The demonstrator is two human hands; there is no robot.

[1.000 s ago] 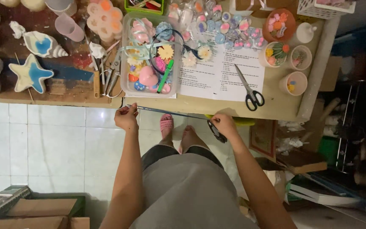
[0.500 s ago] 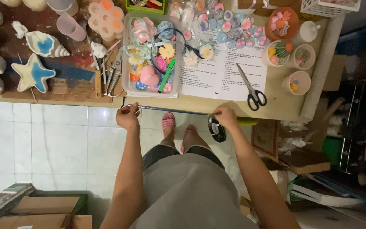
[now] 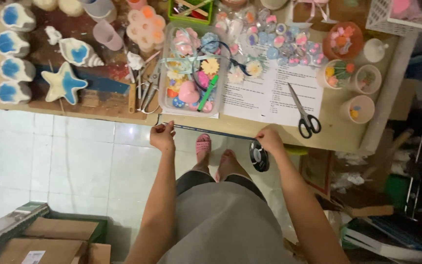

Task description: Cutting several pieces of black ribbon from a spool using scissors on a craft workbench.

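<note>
Down at the near edge of the worktable, both hands are up and busy — the left hand [image 3: 162, 137] pinches the free end of a dark ribbon [image 3: 211, 132], fingers closed tight on it, while the right hand [image 3: 269, 139] grips the other end, closed too, with the small dark ribbon spool [image 3: 259, 156] hanging just beneath it. The strip runs level between the two fists, right along the table's front edge, above the person's feet and the pale floor tiles. It looks like a length is being measured off, and the trick is keeping that strip taut and untwisted, with the spool hanging free so it can feed without snagging. Just beyond the right hand lie black-handled scissors [image 3: 304, 112] on a printed paper sheet [image 3: 269, 93] — handy for a cut. Farther in sits a clear plastic tray [image 3: 164, 93] of bright craft bits, and off to the left a blue star-shaped piece [image 3: 64, 83] among blue and white pieces.
</note>
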